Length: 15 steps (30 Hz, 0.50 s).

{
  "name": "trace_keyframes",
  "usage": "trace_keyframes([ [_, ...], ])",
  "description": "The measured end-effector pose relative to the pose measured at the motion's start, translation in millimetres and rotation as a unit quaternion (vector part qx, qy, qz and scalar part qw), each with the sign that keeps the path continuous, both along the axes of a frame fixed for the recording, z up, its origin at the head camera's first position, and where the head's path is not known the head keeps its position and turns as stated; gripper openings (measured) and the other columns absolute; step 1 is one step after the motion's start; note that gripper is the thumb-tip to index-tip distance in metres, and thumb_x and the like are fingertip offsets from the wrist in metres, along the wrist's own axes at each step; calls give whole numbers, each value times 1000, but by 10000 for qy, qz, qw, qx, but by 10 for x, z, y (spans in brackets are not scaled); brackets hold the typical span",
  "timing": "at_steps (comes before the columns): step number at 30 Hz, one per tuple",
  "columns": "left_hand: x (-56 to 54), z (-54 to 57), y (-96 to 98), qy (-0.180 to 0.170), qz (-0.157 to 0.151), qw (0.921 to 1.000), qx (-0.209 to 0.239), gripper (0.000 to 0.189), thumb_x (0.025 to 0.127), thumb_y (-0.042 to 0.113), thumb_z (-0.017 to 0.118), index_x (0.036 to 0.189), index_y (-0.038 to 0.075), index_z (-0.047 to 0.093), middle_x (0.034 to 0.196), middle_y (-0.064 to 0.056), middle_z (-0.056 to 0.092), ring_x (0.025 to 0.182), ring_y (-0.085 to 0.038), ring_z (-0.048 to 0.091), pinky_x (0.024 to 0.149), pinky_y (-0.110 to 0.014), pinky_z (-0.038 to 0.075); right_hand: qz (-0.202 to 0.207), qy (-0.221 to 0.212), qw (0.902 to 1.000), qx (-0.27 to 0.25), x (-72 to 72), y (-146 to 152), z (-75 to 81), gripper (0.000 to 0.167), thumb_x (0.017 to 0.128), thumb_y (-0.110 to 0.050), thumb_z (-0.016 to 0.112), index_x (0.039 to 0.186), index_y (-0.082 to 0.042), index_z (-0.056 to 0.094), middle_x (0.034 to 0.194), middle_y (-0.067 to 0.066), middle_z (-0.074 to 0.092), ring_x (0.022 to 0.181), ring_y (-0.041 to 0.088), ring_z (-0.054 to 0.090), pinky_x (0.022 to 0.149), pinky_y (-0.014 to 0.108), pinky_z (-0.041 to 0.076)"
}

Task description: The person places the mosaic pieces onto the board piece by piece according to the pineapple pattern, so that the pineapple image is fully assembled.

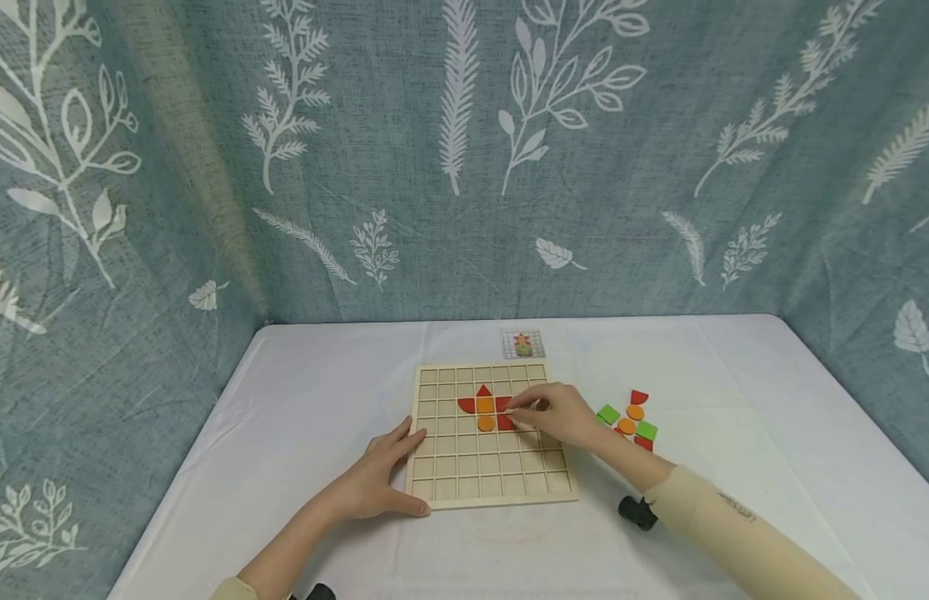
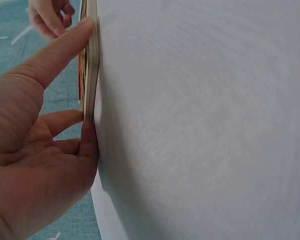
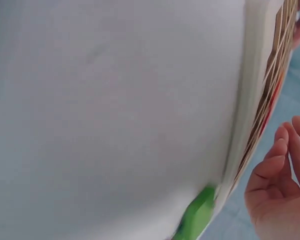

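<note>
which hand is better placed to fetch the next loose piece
The right hand, most likely: the loose coloured pieces lie right of the gridded wooden board, close to the right forearm, while the left hand touches the board's left edge.

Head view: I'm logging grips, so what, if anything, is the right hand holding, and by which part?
It cannot be told: the right hand has its fingers together by the red pieces on the grid board, but no held piece shows clearly.
</note>
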State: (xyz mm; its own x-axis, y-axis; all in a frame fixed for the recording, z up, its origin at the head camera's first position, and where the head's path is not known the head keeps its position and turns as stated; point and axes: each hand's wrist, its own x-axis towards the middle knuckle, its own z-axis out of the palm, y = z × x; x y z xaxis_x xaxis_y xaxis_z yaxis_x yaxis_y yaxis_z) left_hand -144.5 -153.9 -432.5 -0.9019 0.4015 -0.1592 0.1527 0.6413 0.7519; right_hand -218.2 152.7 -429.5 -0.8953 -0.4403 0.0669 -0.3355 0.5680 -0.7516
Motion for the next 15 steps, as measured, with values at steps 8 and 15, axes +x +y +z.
trace_keyframes([
  [8,5,9,12,30,7,10000,-16,103,66,31,90,148,1,38,160,-21,14,143,-44,13,109,-64,20,-726,-44,9973,107,11,554,22,15,91,-18,69,103,-11,75,96,1,70,74,13,62,59,30,49],
  [15,3,-1,12,2,-3,10000,32,103,66,32,90,149,1,37,160,-21,13,143,-44,12,109,-64,20,-1065,-144,9927,553,14,948,16,17,91,-16,68,106,-9,73,96,5,68,70,14,58,57,31,47],
])
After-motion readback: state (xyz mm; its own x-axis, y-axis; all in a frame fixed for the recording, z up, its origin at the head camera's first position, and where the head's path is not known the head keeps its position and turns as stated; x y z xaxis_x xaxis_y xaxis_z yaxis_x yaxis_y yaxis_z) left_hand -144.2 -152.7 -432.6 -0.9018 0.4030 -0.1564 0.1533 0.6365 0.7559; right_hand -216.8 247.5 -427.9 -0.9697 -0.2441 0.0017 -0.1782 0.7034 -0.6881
